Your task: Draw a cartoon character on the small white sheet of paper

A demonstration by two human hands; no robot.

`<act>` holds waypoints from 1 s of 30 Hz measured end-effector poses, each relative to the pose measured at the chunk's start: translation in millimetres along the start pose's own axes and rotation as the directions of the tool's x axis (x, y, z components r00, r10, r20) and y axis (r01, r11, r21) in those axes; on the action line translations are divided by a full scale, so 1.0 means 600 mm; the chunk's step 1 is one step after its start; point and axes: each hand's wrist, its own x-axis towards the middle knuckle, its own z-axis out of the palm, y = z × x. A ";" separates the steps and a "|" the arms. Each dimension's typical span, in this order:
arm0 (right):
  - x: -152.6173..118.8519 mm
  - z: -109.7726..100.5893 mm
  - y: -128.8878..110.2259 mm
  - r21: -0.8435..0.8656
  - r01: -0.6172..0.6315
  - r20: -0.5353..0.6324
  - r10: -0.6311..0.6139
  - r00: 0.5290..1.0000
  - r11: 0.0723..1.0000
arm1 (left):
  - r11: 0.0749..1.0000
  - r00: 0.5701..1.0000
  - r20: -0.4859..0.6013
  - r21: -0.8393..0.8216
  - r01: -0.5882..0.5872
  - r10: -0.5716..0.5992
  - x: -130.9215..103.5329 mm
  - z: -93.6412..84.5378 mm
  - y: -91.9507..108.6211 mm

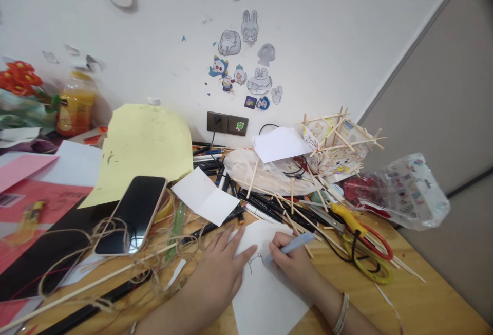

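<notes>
A white sheet of paper [265, 294] lies on the wooden table in front of me, with a few dark drawn lines near its upper middle. My right hand [290, 260] is closed around a light blue pen [298, 243], its tip down at the drawn lines. Flat and with fingers spread, my left hand [221, 268] rests at the left edge of the sheet and partly over it. A folded white paper [206, 196] lies just beyond the left hand.
On the left are a phone [133, 214], tangled twine [154, 273] and yellow paper [150, 140]. Black markers [265, 206], thin wooden sticks [291, 191], scissors [327, 217] and a stick frame [339, 142] crowd the back and right. A juice bottle [76, 104] stands far left.
</notes>
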 end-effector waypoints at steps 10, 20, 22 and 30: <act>-0.002 0.008 0.015 0.052 0.017 0.008 -0.017 1.000 0.998 | 0.998 0.999 0.045 0.059 0.004 -0.007 0.002 -0.006 0.005; 0.003 0.010 0.034 0.139 -0.009 -0.012 0.011 1.000 0.990 | 0.996 0.997 0.077 0.087 -0.011 0.004 -0.001 0.006 -0.002; 0.004 0.011 0.037 0.228 -0.063 -0.012 0.067 0.998 0.972 | 0.997 0.995 0.096 0.078 -0.007 0.000 0.000 0.009 -0.006; 0.013 -0.004 0.021 0.433 -0.113 -0.152 0.196 0.969 0.894 | 1.000 0.999 -0.050 -0.012 -0.024 0.023 -0.009 0.043 -0.027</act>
